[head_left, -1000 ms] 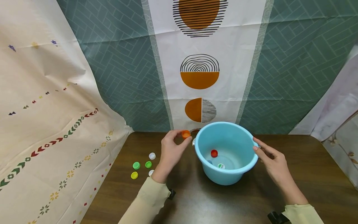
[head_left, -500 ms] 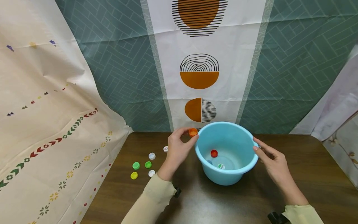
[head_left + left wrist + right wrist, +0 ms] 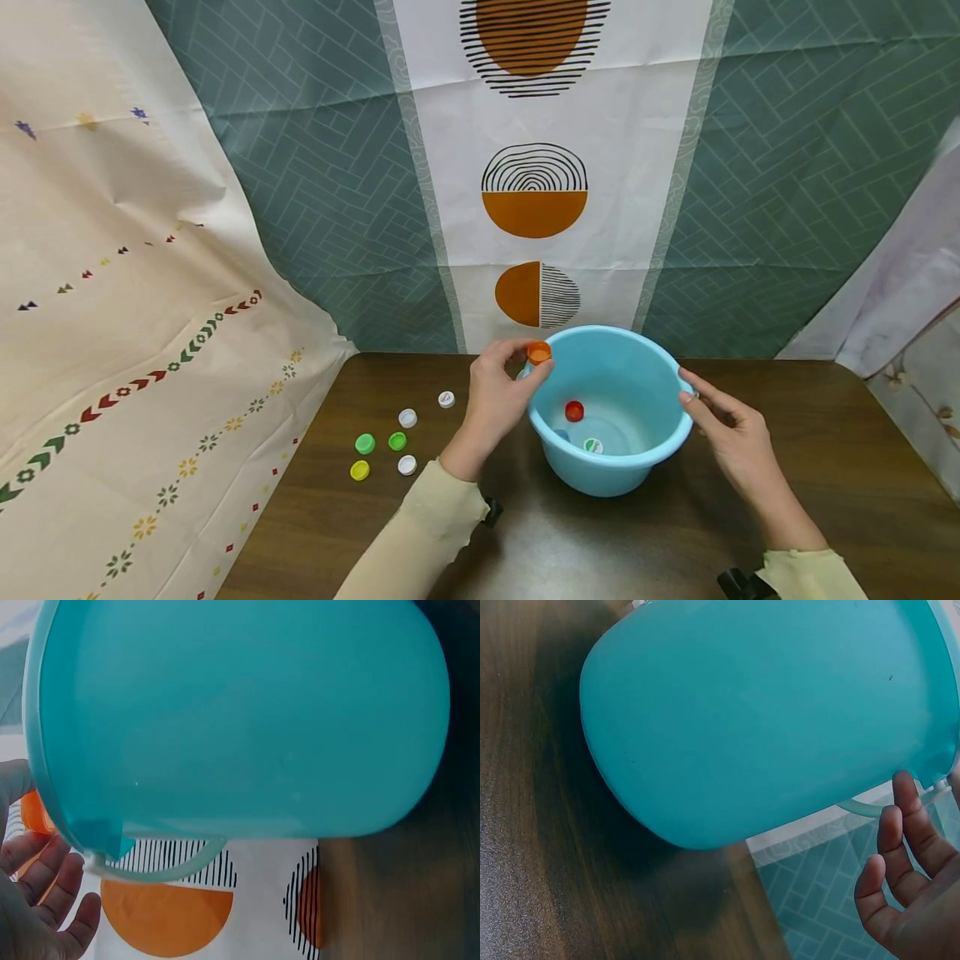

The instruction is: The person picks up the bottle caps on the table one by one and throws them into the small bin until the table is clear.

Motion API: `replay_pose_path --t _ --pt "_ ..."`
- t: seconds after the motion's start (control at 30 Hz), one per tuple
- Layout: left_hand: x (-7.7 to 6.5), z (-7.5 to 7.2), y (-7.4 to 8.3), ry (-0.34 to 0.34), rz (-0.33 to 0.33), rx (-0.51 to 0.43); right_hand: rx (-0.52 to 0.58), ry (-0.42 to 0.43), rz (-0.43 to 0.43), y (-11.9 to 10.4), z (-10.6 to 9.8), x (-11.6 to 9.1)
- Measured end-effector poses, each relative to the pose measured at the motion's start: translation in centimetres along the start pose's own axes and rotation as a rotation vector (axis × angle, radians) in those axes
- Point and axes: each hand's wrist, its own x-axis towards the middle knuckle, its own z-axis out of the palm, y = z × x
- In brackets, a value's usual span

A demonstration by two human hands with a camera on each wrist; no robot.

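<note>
My left hand (image 3: 495, 400) pinches an orange bottle cap (image 3: 538, 353) between thumb and fingers, at the left rim of a light blue bucket (image 3: 596, 477). In the left wrist view the orange cap (image 3: 36, 813) shows beside the rim, its other fingers spread below. On the opposite side, my right hand (image 3: 738, 437) grips the bucket's rim with thumb and index finger; the right wrist view shows its remaining fingers (image 3: 892, 836) loosely bent by the outer wall. Inside the bucket lie a red cap (image 3: 574, 411), a blue cap (image 3: 562, 434) and a white-and-green cap (image 3: 592, 445).
Left of the bucket, several caps lie on the dark wooden table (image 3: 315, 533): white (image 3: 407, 417), green (image 3: 365, 443) and yellow (image 3: 360, 471) ones. The bucket's pale handle (image 3: 169, 871) hangs behind it. A patterned curtain (image 3: 420, 208) stands along the table's back edge.
My left hand has moved right with the orange cap, from beside the bucket to its rim. A white cap once behind that hand now shows. My right hand has stayed put.
</note>
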Motion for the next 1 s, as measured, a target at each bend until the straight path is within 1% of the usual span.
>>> replay_pose_path --t 0.23,0.5,0.8,1.0 --pt "0.1 1.0 0.5 -0.017 0.001 0.006 0.000 0.006 0.003 0.1 0.0 0.0" --pt "0.2 1.6 1.0 -0.047 0.002 -0.002 0.000 -0.004 0.012 0.2 0.0 0.0" --pt "0.3 2.1 1.4 -0.051 0.045 0.020 -0.007 -0.002 0.005 0.0 0.0 0.0" --pt "0.3 2.5 2.0 -0.063 0.048 0.024 -0.009 -0.002 0.000 0.0 -0.1 0.0"
